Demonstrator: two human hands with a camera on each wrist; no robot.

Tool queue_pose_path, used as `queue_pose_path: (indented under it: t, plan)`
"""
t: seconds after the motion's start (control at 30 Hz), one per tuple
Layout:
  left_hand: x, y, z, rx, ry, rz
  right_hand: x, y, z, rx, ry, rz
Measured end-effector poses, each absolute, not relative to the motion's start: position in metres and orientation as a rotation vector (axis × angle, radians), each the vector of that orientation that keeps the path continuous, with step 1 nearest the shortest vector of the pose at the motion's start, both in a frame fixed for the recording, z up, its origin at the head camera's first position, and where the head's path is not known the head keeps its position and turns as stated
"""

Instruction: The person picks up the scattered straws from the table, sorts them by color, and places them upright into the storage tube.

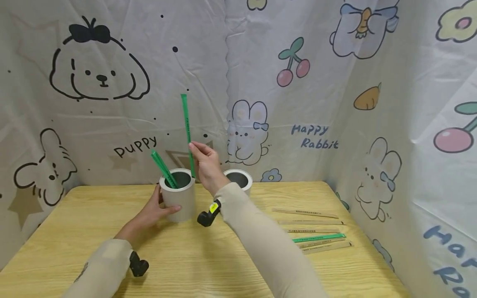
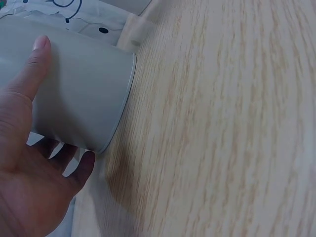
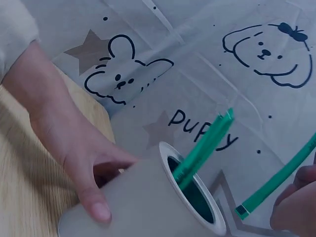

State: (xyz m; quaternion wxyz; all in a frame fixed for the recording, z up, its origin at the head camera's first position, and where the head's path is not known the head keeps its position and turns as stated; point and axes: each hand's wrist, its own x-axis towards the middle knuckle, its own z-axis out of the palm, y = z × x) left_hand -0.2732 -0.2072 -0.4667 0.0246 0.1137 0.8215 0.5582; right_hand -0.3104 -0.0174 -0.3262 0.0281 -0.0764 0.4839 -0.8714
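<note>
In the head view, my right hand (image 1: 208,165) pinches a slim green paper-wrapped straw (image 1: 186,118). It stands nearly upright, its lower end at the right rim of a white cylindrical cup (image 1: 182,205). The right wrist view shows that straw's lower end (image 3: 242,211) beside the cup's mouth, apart from it. My left hand (image 1: 158,209) grips this cup low on its left side, the thumb across the front. Several green wrapped straws (image 1: 162,167) lean leftward out of the cup. In the left wrist view, the left thumb (image 2: 39,66) lies along the cup's wall (image 2: 86,84).
A second white cup (image 1: 246,186) stands behind my right wrist, partly hidden. On the table's right side lie several brown wrapped straws (image 1: 307,214) and one green wrapped straw (image 1: 320,238). A printed cloth (image 1: 208,62) hangs behind the wooden table (image 1: 186,265).
</note>
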Motion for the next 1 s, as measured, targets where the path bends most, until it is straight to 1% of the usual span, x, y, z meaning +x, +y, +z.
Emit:
queue_pose_path:
  t: [0.13, 0.23, 0.5, 0.6, 0.73, 1.0]
  plan:
    - [-0.275, -0.208, -0.466, 0.375, 2.563, 1.715, -0.311, -0.03, -0.327, -0.177, 1.593, -2.666]
    - [-0.276, -0.209, -0.466, 0.386, 2.578, 1.699, -0.309, -0.031, -0.332, -0.178, 1.793, -2.524]
    - [-0.274, -0.207, -0.466, 0.379, 2.574, 1.695, -0.312, -0.003, -0.344, -0.29, 2.054, -2.211]
    - [-0.273, -0.207, -0.467, 0.393, 2.574, 1.709, -0.317, 0.019, -0.342, -0.33, 2.102, -2.117]
    - [-0.272, -0.205, -0.466, 0.4, 2.576, 1.712, -0.318, 0.061, -0.341, -0.42, 2.097, -2.016]
    - [-0.274, -0.204, -0.467, 0.374, 2.579, 1.713, -0.303, 0.151, -0.352, -0.503, 2.155, -1.855]
